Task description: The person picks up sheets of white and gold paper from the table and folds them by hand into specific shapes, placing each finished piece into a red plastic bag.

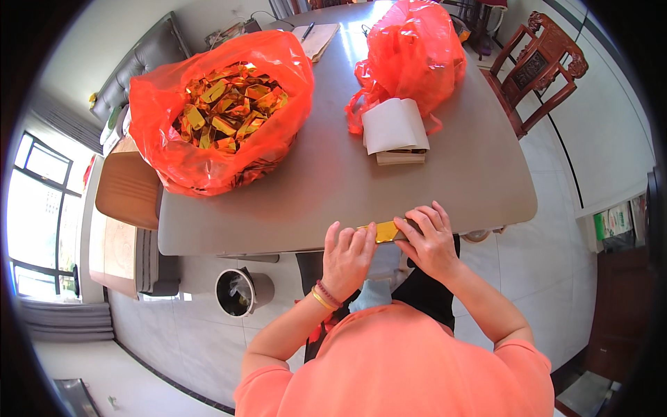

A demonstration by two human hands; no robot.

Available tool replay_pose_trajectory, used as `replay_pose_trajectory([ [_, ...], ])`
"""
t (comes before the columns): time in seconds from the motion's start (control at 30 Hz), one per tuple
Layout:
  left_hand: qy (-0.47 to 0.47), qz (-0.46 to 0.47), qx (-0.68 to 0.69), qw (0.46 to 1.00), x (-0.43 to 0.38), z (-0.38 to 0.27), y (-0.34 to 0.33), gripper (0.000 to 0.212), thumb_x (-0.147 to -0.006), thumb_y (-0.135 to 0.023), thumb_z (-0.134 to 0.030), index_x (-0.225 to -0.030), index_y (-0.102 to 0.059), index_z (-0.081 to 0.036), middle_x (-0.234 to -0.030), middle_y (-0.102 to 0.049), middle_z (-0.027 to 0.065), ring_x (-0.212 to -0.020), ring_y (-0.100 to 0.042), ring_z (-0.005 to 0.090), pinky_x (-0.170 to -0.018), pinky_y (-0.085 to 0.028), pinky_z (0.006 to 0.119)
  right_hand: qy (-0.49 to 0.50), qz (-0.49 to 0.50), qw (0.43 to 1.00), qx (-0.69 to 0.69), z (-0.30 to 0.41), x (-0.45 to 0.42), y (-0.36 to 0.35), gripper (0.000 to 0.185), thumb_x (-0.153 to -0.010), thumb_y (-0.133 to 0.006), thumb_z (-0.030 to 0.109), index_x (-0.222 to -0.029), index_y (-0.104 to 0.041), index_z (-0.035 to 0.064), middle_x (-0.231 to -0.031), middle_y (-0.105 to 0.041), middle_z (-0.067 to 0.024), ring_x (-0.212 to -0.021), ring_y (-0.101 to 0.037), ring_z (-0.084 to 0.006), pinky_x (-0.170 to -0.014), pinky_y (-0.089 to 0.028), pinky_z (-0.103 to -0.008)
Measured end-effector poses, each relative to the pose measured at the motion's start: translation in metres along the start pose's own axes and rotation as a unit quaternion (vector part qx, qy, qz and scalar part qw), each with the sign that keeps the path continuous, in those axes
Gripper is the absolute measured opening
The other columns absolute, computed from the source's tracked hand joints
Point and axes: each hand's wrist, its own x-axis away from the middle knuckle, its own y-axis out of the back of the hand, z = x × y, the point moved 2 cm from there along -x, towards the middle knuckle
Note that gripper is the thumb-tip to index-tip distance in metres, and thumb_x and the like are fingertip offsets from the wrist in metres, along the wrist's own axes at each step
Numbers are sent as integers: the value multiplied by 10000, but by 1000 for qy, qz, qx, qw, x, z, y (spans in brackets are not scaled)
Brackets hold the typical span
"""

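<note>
Between my two hands, at the table's front edge, is a strip of gold foil paper (385, 232), folded long and narrow. My left hand (348, 255) holds its left end, with the other fingers spread upward. The right end is pinched by my right hand (430, 240) between thumb and index finger. Farther left on the table stands a wide-mouthed red plastic bag (156, 104), filled with folded gold foil paper pieces (224, 109). A stack of white paper sheets (396, 125) lies beyond my right hand, its upper sheet curled.
A second red plastic bag (411, 57) sits behind the paper stack on the grey table (323, 172). At the far edge, a pen (308, 31) rests on a notebook (323, 39). A waste bin (263, 289) stands on the floor at left, and a carved wooden chair (536, 70) at right.
</note>
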Motion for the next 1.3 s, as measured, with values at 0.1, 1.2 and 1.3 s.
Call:
replay_pose_trajectory([
  [0.1, -7, -17, 48, 999, -1, 3, 0, 330, -848, -730, -209, -1165, -700, -125, -957, -581, -8, -985, -546, 181, -1048, -369, 451, -6, -10, 999, -32, 1, 0, 4, 381, -770, -788, 163, -1133, -695, 97, -1124, -578, -55, -1126, -548, -275, -1085, -386, -520],
  [1.2, 220, 106, 510, 825, -24, -10, -4, 203, -994, -601, -180, -991, -630, 22, -906, -627, 122, -764, -614, 277, -711, -500, 336, -359, -30, 764, -535, 8, 0, 22, 150, -904, -665, 47, -1043, -666, -8, -908, -705, -77, -805, -694, -154, -728, -552, -285],
  [1.3, 171, 59, 415, 892, -28, -12, 0, 215, -971, -632, -200, -1061, -610, -6, -926, -628, 134, -781, -628, 323, -696, -516, 378, -222, -46, 954, -197, 8, -9, 34, 78, -830, -670, 40, -903, -651, 23, -775, -659, -96, -698, -673, -222, -622, -524, -344],
])
